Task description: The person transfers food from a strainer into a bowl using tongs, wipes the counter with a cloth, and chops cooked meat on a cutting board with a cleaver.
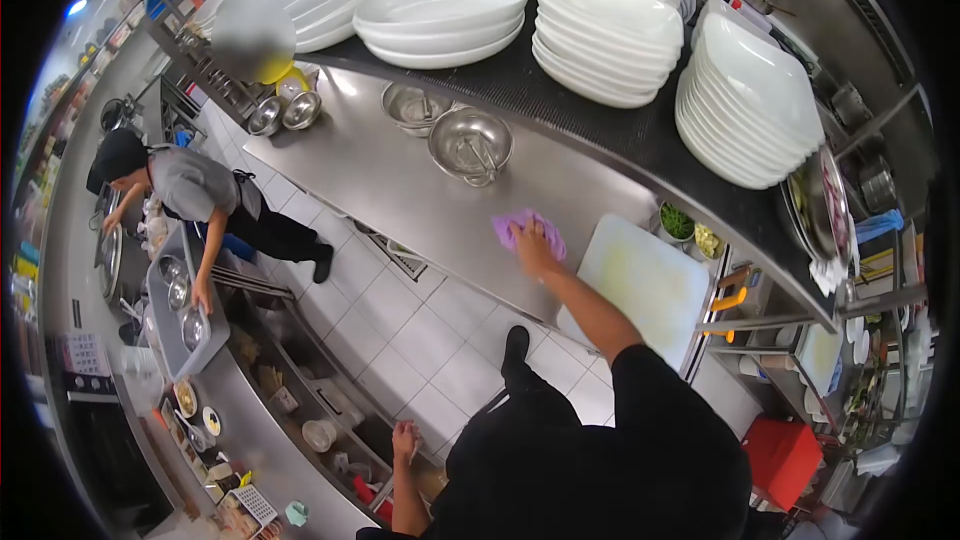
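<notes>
My right hand (532,245) presses a crumpled purple cloth (515,227) onto the steel counter (400,200), its fingers over the cloth. Just right of it lies a white cutting board (640,285) with yellowish stains. Farther back on the counter stand two steel bowls (470,145) with utensils in them. My left hand (406,440) hangs low at my side, away from the counter, its fingers curled in with nothing visible in them.
Stacks of white plates (440,15) and square dishes (610,35) fill the shelf above the counter. Chopped greens (676,222) sit beyond the board. A co-worker (205,185) bends over the opposite counter, one hand at a grey tub (215,340). A red bin (782,460) stands at right.
</notes>
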Available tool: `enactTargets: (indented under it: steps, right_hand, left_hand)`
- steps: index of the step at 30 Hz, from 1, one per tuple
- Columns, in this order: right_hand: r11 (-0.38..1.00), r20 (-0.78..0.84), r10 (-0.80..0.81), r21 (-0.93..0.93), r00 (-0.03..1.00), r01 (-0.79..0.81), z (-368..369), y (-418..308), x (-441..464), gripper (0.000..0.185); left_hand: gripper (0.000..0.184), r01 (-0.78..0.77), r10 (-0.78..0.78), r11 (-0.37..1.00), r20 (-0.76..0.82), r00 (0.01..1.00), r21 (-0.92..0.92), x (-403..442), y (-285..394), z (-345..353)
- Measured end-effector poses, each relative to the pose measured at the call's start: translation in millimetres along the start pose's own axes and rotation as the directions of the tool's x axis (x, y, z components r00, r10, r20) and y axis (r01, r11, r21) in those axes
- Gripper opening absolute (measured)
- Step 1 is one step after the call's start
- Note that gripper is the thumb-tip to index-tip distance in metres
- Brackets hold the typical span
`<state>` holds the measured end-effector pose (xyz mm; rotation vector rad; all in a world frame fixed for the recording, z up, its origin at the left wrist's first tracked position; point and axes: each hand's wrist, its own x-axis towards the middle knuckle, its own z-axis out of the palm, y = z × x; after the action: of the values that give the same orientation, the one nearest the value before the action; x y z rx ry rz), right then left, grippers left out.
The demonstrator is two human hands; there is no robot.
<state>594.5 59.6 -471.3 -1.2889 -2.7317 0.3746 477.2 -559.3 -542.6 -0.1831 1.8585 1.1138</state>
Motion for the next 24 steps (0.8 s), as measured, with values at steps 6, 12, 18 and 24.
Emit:
enactTargets:
  steps: [6,12,18,24]
  right_hand:
    - [1.000,0.280,-0.015,0.028,0.960,0.008,-86,118,133,0.055]
    - [0.974,0.206,0.183,0.092,0.961,-0.205,-47,179,85,0.048]
    - [0.981,0.213,0.162,0.075,0.963,-0.182,-5,64,-19,0.042]
    - [0.946,0.152,-0.033,0.323,0.988,-0.018,27,-35,-97,0.046]
  left_hand:
    - [0.024,-0.153,0.151,0.980,0.026,0.988,0.128,11,49,53]
    - [0.027,0.062,-0.059,0.998,0.150,0.987,-0.012,42,-20,53]
    - [0.030,0.123,-0.169,0.964,0.185,0.968,0.235,69,49,68]
    - [0.045,0.016,-0.084,0.955,0.215,0.973,0.296,214,174,58]
